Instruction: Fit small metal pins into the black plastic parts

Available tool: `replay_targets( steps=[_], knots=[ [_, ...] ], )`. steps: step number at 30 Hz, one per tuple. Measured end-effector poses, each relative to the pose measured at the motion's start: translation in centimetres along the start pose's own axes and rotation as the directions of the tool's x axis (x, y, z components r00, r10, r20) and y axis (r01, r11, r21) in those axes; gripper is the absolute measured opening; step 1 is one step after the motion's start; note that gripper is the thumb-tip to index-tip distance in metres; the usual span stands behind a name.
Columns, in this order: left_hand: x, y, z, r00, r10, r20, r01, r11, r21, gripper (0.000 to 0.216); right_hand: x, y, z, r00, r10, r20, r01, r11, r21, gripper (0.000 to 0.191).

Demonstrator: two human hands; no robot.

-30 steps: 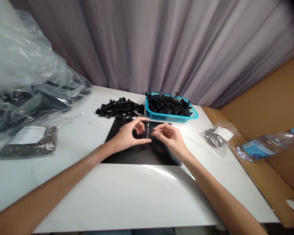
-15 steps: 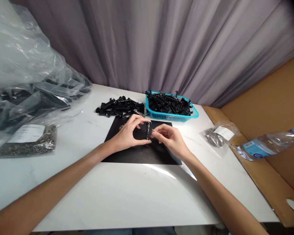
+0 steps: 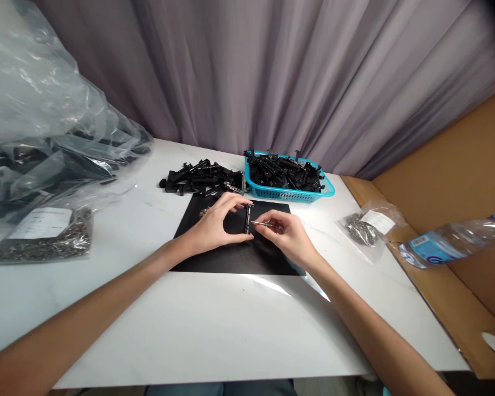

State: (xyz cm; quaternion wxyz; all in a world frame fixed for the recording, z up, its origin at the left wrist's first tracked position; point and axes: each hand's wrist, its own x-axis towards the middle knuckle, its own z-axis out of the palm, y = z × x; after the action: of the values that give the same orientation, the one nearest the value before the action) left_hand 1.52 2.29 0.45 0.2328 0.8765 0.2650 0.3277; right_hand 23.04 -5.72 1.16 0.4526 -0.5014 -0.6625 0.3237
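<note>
Between thumb and fingertips, my left hand [image 3: 219, 223] grips a narrow black plastic part [image 3: 248, 219], held upright above a black mat [image 3: 231, 261]. My right hand [image 3: 286, 234] is closed in a pinch just right of that part. A thin metal pin [image 3: 260, 223] sticks out of its fingers, with its tip pointing left, close to the black part. Whether the tip touches the part I cannot tell. Small metal pieces [image 3: 204, 211] lie on the mat behind my left hand, partly hidden by it.
A pile of black plastic parts [image 3: 202, 179] lies beyond the mat, beside a blue basket [image 3: 289, 194] heaped with more. Bags of small metal pieces lie left [image 3: 45, 236] and right [image 3: 365, 225]. A large clear plastic bag [image 3: 58, 104] and a water bottle [image 3: 441, 245] flank the table.
The pin in my right hand has turned from slanting to nearly level, and its tip is slightly closer to the black part. My left hand keeps its hold, nearly still.
</note>
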Motion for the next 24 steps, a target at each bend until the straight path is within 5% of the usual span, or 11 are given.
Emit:
replay_targets(
  steps=[24],
  knots=[
    [-0.02,0.19,0.26,0.999,0.031,-0.026,-0.031,0.999,-0.01,0.058,-0.45,-0.33,0.65,0.999,-0.024,-0.027,0.024,1.0,-0.018,0.016]
  ],
)
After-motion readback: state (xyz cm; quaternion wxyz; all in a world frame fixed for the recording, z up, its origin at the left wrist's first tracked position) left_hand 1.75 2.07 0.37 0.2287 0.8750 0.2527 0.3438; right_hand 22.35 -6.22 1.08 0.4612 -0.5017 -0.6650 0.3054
